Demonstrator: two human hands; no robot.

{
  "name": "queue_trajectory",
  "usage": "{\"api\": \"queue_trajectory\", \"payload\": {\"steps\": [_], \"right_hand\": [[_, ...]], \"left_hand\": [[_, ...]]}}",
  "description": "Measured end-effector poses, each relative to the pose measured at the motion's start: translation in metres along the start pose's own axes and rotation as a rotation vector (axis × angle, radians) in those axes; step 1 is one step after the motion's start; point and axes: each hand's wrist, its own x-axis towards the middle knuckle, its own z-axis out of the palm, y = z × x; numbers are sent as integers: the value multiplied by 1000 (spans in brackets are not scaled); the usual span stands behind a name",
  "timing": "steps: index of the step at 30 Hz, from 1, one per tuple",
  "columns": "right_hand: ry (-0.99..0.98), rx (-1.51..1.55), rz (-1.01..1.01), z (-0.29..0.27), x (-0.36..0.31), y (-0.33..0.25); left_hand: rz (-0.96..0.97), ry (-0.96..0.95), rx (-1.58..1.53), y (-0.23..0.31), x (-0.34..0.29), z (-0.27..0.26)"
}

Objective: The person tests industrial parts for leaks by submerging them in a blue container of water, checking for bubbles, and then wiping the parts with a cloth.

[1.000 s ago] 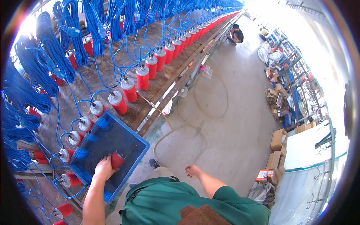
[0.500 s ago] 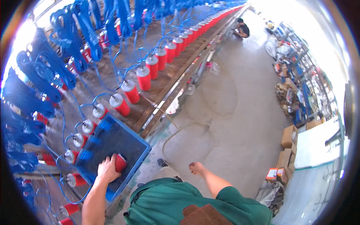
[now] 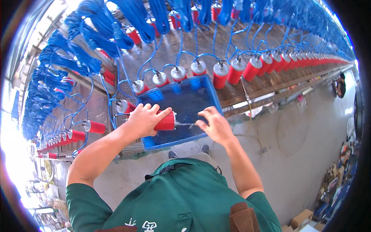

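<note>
Red cylinder, surroundings: wooden counter bearing rows of grey-capped cylinders wired to blue cables.
Blue crate: at the counter's near edge; the red cylinder is held over its left part.
Hands: left hand grasps the red cylinder and is the nearer one; right hand, to the cylinder's right, is half curled at a thin rod, and I cannot tell whether it grips.
Long axis: roughly left to right, metal-rimmed end pointing toward the right hand.
Thin rod: roughly parallel, between that end and the right hand.
</note>
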Motion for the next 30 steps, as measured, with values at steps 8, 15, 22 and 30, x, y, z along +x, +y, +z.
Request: {"api": "queue_trajectory", "payload": {"steps": [8,15,22,30], "right_hand": [[-579,-183,-302,51,55,-2],[-293,-423,-630,89,54,-24],[-716,419,578,93,56,-22],[-408,238,60,96,48,-10]], "left_hand": [[-94,184,-210,-16,-47,46],[-115,327,-408,-35,-82,102],[-151,339,-395,-30,-86,113],[-186,322,-462,-35,-84,119]]}}
